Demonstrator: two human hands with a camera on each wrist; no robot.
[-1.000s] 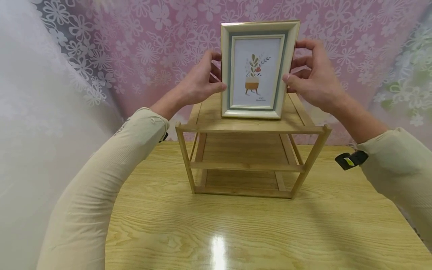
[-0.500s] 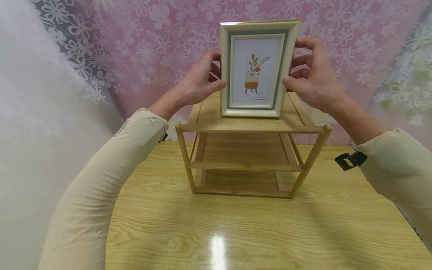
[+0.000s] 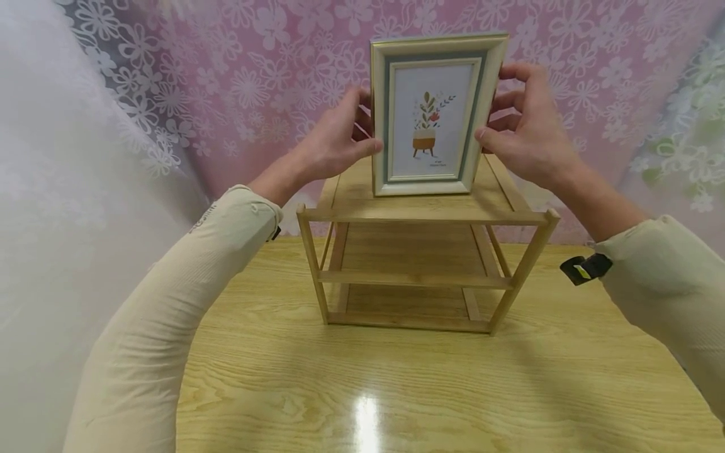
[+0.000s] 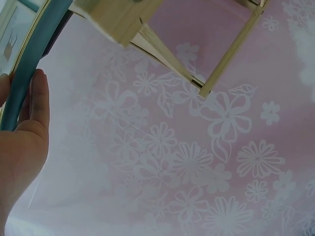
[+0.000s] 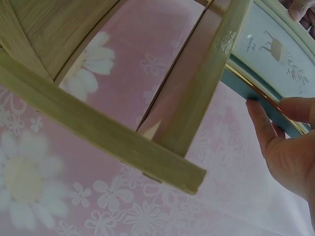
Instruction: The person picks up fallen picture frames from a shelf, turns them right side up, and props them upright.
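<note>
A cream picture frame (image 3: 423, 187) with a teal inner band stands nearly upright over the top shelf of a wooden rack (image 3: 419, 217); whether its lower edge touches the shelf I cannot tell. Its print shows a plant in an orange and white pot. My left hand (image 3: 340, 135) grips the left edge, thumb in front and fingers behind. On the opposite edge my right hand (image 3: 529, 129) pinches the frame the same way. In the left wrist view the teal side of the picture frame (image 4: 37, 54) lies between thumb and fingers. The right wrist view shows the picture frame (image 5: 261, 93) beside the rack (image 5: 108, 128).
The three-level rack stands on a wood-grain table (image 3: 362, 377). Behind it hangs a pink curtain (image 3: 255, 82) with white flowers. Pale sheer fabric (image 3: 73, 189) drapes at the left. A black strap (image 3: 586, 269) sits at the right cuff.
The picture frame has stayed almost in place, its top edge shifting slightly right and its lower edge slightly up. Both hands keep their hold.
</note>
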